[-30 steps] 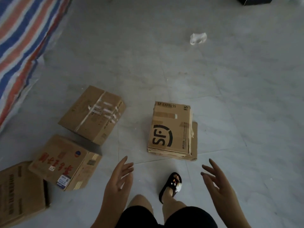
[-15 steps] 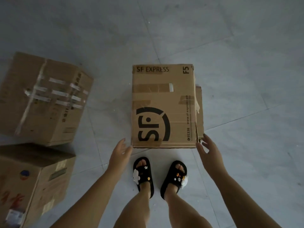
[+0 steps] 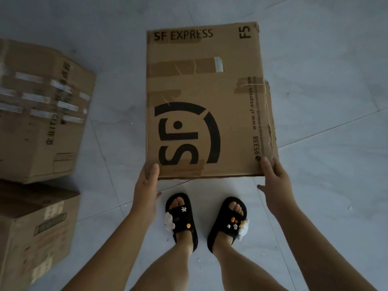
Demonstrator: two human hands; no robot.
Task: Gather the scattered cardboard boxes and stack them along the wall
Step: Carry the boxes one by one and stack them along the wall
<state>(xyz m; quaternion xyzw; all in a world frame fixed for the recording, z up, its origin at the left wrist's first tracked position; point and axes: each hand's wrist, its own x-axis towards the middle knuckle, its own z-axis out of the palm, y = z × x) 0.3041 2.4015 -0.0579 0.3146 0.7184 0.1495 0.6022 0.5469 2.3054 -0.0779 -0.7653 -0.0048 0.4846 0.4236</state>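
Observation:
A brown SF Express box [image 3: 205, 85] fills the middle of the view, just beyond my feet. My left hand [image 3: 148, 185] grips its near left corner, thumb on the top face. My right hand [image 3: 273, 181] grips its near right corner the same way. A second cardboard layer shows along the box's right edge. To the left stands a taped cardboard box [image 3: 42, 114], and a labelled cardboard box [image 3: 33, 232] sits nearer, at the lower left.
My two feet in black sandals [image 3: 182, 217] stand on the pale grey tiled floor [image 3: 327, 101] directly below the box's near edge. Bare floor stretches to the right and beyond the box.
My head has dropped closer to the SF Express box. Both hands went from open beside its near corners to gripping them, and the box looks larger and nearer.

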